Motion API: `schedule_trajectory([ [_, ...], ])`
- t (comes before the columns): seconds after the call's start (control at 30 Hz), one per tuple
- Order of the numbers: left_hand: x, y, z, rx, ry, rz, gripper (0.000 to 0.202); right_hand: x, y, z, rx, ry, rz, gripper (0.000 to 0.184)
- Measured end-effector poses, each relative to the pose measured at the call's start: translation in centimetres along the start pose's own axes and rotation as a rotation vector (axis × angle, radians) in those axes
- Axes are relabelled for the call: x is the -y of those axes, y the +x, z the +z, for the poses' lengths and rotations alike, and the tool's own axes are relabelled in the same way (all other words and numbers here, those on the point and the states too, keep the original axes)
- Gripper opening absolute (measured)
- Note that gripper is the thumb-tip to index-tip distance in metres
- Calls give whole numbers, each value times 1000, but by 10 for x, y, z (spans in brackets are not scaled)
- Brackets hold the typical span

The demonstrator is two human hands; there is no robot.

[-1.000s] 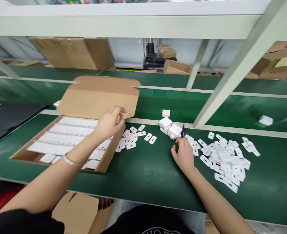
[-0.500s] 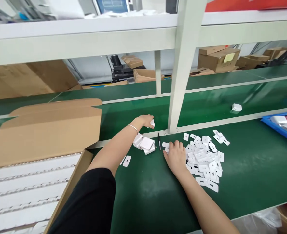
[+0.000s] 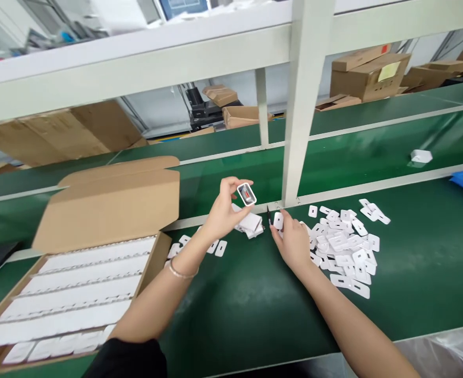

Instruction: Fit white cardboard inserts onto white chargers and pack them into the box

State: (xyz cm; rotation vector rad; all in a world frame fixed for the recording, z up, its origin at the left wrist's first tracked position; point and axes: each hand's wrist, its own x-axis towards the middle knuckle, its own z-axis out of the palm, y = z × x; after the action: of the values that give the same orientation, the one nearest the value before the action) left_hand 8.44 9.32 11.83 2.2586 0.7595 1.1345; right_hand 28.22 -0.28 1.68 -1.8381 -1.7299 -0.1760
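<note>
Left hand (image 3: pixel 224 211) is now pinching that boxy white plastic charger (image 3: pixel 247 195) with its open end showing. Down at its four o'clock, the right hand (image 3: pixel 293 242) now grips a flat, rounded cover (image 3: pixel 278 220).

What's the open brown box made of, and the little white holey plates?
The open brown rectangular box looks like matte cardboard, with a creased lid. The small flat white slotted plates seem smooth plastic, with neat rounded corners; too small to be sure.

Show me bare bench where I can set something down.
Free: the green bench between left forearm and right forearm, and right of the big plate pile. Crowded: between left hand and right hand, with white housings and a slim black tool.
</note>
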Motion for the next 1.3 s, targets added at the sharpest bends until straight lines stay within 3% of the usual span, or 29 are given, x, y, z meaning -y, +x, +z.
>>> schedule_trajectory([
  [0.1, -32, -47, -10, -99, 10, -31, 50, 2, 1, -1, -57, 144, 5, 53],
  [0.17, -43, -74, -13, -163, 110, -66, 49, 5, 1, -2, -61, 245, 10, 55],
  [0.27, -41, -105, -8, -242, 204, -97, 49, 11, -1, -4, -54, 385, 21, 54],
  [0.4, -20, -130, 14, -339, 64, -110, 45, 20, -10, -6, -114, 558, -37, 50],
  [0.57, -2, -141, 35, -323, -39, -88, 42, 32, -20, -15, -117, 598, -209, 36],
  [0.7, -1, -146, 38, -322, -19, -37, 45, 41, -23, -21, -85, 544, -358, 35],
  [0.83, -7, -149, 38, -294, 43, -11, 44, 42, -23, -23, -56, 540, -370, 36],
  [1.13, -18, -151, 43, -209, 132, -336, 39, 50, -24, -24, 94, 491, -526, 35],
  [1.3, -15, -154, 46, -172, 54, -313, 49, 54, -28, -20, 135, 452, -489, 36],
])
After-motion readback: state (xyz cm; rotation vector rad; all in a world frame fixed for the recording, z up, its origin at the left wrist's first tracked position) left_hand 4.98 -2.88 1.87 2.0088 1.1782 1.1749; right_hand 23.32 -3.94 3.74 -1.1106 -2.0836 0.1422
